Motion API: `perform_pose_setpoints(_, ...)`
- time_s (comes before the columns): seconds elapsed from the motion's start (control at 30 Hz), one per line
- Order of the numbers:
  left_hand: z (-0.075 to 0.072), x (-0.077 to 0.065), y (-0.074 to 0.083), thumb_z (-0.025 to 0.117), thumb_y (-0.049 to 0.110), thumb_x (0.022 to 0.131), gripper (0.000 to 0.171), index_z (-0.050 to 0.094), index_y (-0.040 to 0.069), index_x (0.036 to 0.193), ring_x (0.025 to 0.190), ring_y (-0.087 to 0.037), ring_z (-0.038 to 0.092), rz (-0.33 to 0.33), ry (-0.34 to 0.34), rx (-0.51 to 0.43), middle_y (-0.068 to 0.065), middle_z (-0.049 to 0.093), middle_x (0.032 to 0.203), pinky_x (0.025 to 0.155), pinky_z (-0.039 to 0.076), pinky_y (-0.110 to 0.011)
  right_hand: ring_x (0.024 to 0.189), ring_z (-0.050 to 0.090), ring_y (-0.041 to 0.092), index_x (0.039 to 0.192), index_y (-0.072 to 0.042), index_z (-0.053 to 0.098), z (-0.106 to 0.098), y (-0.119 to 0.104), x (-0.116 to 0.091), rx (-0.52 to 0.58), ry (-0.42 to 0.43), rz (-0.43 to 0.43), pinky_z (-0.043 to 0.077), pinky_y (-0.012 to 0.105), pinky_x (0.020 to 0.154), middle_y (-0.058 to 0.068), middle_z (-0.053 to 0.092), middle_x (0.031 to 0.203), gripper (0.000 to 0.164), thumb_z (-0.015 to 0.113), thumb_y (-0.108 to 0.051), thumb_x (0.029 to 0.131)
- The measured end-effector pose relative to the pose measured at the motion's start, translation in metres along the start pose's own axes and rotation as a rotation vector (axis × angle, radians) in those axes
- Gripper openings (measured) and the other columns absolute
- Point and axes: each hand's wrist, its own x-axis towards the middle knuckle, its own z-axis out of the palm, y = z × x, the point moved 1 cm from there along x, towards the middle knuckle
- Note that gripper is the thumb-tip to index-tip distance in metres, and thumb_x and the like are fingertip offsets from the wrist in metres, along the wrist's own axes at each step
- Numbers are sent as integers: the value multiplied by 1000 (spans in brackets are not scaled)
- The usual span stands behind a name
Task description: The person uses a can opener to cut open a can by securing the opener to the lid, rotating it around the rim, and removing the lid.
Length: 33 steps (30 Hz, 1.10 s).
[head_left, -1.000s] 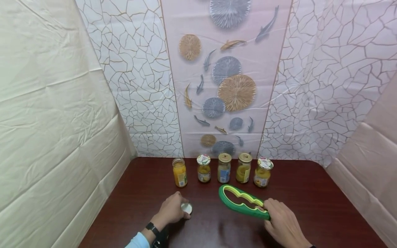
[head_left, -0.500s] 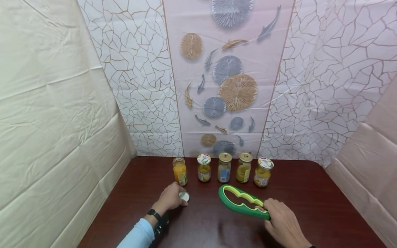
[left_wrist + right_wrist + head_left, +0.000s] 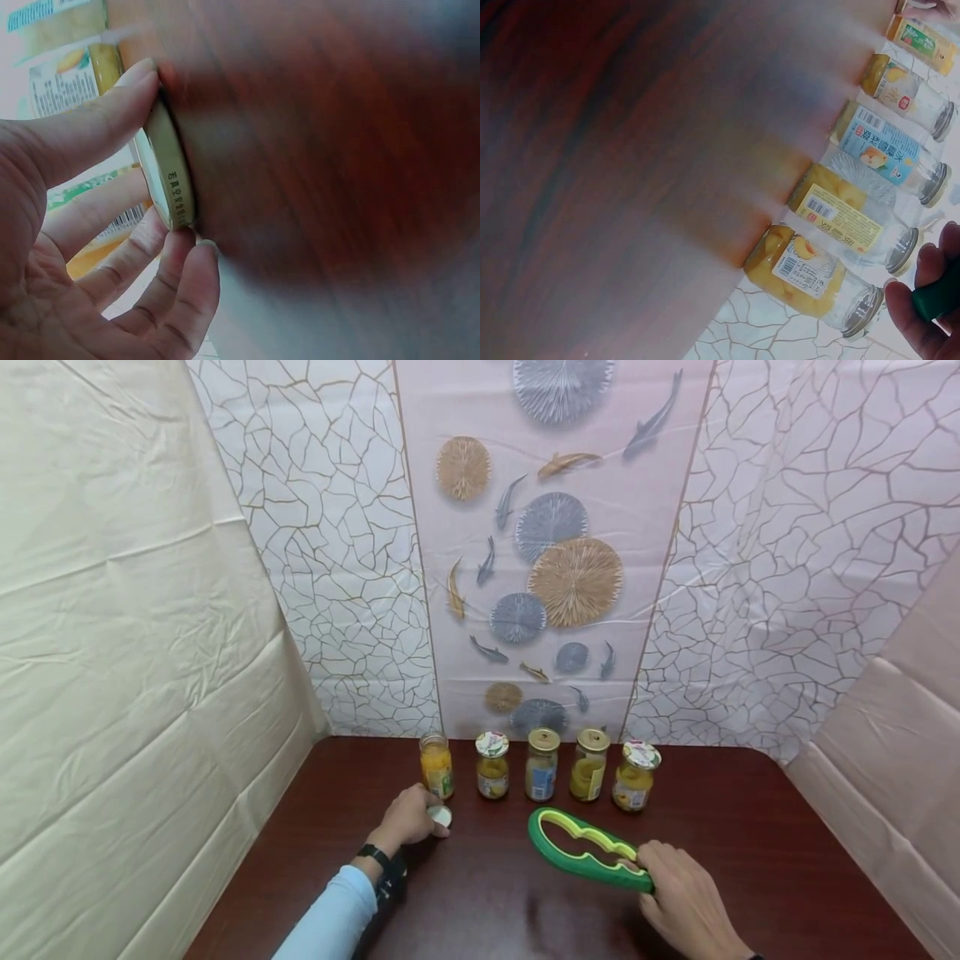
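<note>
My left hand (image 3: 408, 817) pinches a metal jar lid (image 3: 171, 169) by its edge, thumb on one side and fingertips on the other. The lid's white inside faces up, and its rim is close against the table. Just beyond these fingers stands an uncapped glass jar (image 3: 437, 766) with orange contents. Over to the right, my right hand (image 3: 686, 893) grips one end of a green jar opener (image 3: 600, 870) whose yellow-green inner edge is wavy. The opener points left, above the table. Only its green end (image 3: 939, 300) and some fingers show in the right wrist view.
Capped fruit jars line the back of the dark red table (image 3: 480, 902): one with a patterned lid (image 3: 492, 772), a blue-labelled one (image 3: 542, 768), a yellow-labelled one (image 3: 588, 768) and another patterned-lid jar (image 3: 634, 781). A patterned cloth (image 3: 360, 568) hangs behind them.
My left hand has slid the lid away from me and slightly left, closer to the uncapped jar. My right hand and the jar opener have stayed in place.
</note>
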Motion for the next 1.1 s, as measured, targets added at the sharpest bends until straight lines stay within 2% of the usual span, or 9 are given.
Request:
perform_pose_setpoints(0.27, -3, 7, -5, 97, 25, 69, 52, 79, 6, 115, 89, -22, 59, 6, 15, -27, -8, 63, 104, 75, 53, -40, 63, 28, 6, 78, -20, 46, 0, -1, -2, -3, 25, 8, 30, 24, 55, -13, 34, 74, 32, 74, -6, 71)
perform_pose_setpoints(0.43, -3, 7, -4, 97, 24, 69, 52, 79, 6, 114, 91, -23, 59, -9, 16, -28, -9, 64, 107, 77, 54, -41, 62, 28, 7, 77, -20, 47, 0, -2, -2, 3, 38, 13, 30, 25, 55, -12, 34, 73, 28, 73, -9, 73)
perform_pose_setpoints(0.67, -4, 11, 0, 98, 24, 67, 52, 79, 7, 113, 90, -21, 60, 13, 27, 23, -11, 70, 112, 74, 53, -37, 61, 27, 7, 76, -22, 44, -1, -5, -1, -7, -13, 57, 28, 25, 57, -12, 31, 72, 31, 70, -6, 72)
perform_pose_setpoints(0.77, -4, 11, 2, 98, 24, 67, 54, 79, 7, 115, 91, -21, 59, 19, 27, 54, -11, 69, 113, 74, 53, -37, 61, 26, 7, 76, -23, 42, -1, -5, 1, -9, -31, 74, 27, 25, 57, -12, 31, 72, 31, 70, -9, 77)
perform_pose_setpoints(0.8, -4, 12, 3, 98, 25, 67, 54, 79, 7, 115, 92, -22, 58, 17, 26, 59, -11, 68, 114, 74, 52, -37, 61, 27, 7, 76, -23, 42, -2, -5, 1, -7, -30, 74, 28, 25, 57, -12, 31, 72, 29, 69, -15, 84)
perform_pose_setpoints(0.87, -4, 12, 3, 98, 25, 68, 54, 78, 6, 115, 93, -23, 58, 8, 23, 60, -12, 66, 116, 74, 53, -38, 61, 27, 8, 76, -22, 42, -2, -5, 3, -3, -19, 72, 28, 25, 57, -11, 31, 72, 30, 61, -30, 97)
perform_pose_setpoints(0.93, -3, 11, 2, 97, 26, 69, 53, 78, 7, 114, 97, -25, 58, 1, 18, 56, -12, 65, 119, 74, 53, -39, 60, 26, 8, 76, -22, 42, -2, -6, 4, 4, -2, 67, 27, 25, 57, -11, 30, 72, 37, 44, -45, 105)
perform_pose_setpoints(1.0, -3, 10, 1, 97, 27, 69, 53, 78, 7, 115, 99, -25, 58, -8, 16, 46, -12, 65, 122, 74, 53, -40, 60, 26, 7, 75, -22, 42, -3, -6, 5, 12, 14, 60, 27, 25, 56, -11, 30, 72, 45, 28, -52, 106)
perform_pose_setpoints(1.1, -3, 8, 0, 96, 27, 70, 53, 78, 7, 116, 102, -26, 56, -19, 15, 30, -12, 64, 123, 74, 52, -40, 60, 26, 7, 75, -22, 42, -3, -7, 5, 21, 23, 57, 27, 25, 56, -12, 30, 72, 47, 26, -54, 105)
